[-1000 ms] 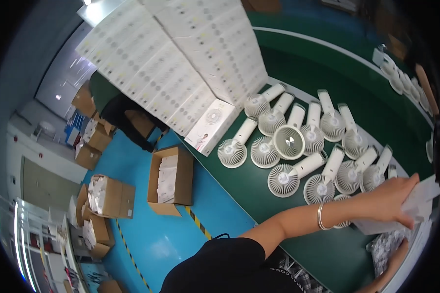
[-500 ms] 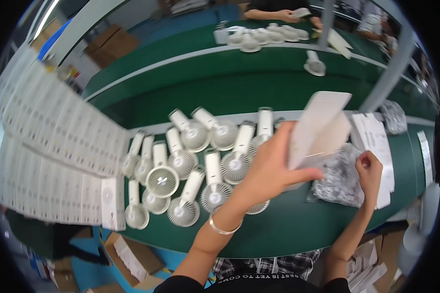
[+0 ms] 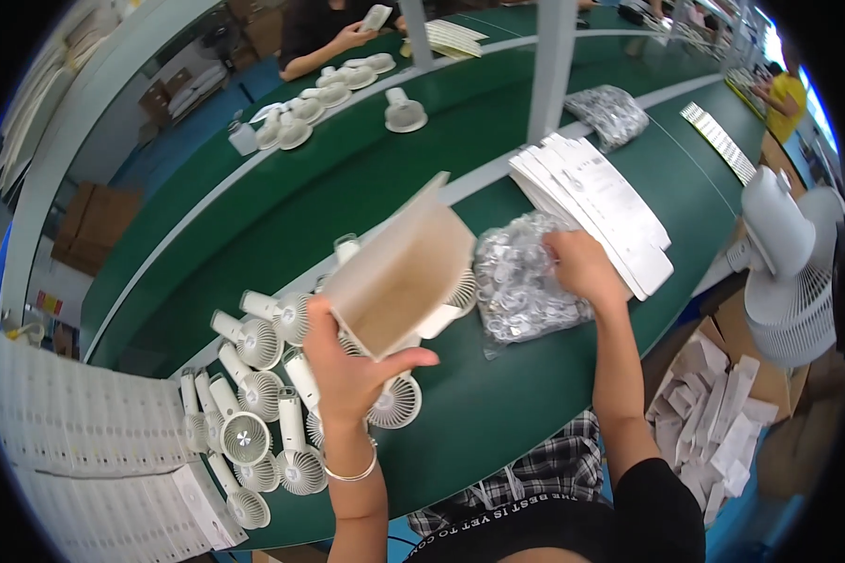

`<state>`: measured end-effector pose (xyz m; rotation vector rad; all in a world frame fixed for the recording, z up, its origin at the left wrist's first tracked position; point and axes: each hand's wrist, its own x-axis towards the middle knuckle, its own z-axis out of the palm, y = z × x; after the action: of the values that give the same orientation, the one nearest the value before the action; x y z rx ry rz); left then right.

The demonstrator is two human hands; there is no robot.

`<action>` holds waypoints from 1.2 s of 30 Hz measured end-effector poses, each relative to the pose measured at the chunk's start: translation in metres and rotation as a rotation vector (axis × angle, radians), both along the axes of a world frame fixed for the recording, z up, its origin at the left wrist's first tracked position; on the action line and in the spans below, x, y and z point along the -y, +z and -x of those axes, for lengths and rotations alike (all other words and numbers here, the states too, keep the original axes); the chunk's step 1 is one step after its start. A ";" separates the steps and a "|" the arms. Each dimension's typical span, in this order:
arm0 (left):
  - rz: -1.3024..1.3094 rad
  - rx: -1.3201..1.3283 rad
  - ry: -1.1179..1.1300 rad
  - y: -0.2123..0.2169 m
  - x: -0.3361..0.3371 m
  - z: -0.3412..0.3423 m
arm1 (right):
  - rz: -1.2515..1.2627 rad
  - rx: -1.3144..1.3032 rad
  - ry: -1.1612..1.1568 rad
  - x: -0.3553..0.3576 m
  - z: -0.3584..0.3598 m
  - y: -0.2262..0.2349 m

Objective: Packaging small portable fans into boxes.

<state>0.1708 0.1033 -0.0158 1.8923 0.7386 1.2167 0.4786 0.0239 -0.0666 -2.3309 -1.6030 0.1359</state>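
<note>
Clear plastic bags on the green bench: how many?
2. Near bag touched by the right hand; far bag beside the upright post. More may be hidden.

Our left hand is raised in front of us, the fingers closed in a grip, with a bracelet on the wrist. Our right arm stretches forward, and the right hand rests palm down, fingers bent.

Bare forearms, a thin silver bangle on the left wrist, black lettered top, plaid trousers
</note>
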 end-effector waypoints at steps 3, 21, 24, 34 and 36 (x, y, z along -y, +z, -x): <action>-0.075 -0.081 0.095 0.008 0.001 0.005 | -0.111 0.038 0.025 0.001 -0.003 -0.011; -0.316 -0.210 0.140 0.014 -0.003 0.003 | -1.255 -0.177 0.730 -0.006 0.090 0.124; -0.301 -0.225 0.122 0.011 -0.004 0.006 | -0.993 -0.087 0.784 -0.025 0.111 0.127; -0.088 0.170 0.370 0.018 -0.032 0.061 | 0.074 0.134 0.787 -0.056 0.093 0.030; -0.171 0.160 0.355 0.011 -0.034 0.069 | 0.120 0.222 0.830 -0.058 0.090 0.014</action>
<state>0.1015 0.1369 -0.0046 1.8195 0.9342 1.6783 0.3884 0.0820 -0.0524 -1.6420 -2.6424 0.1555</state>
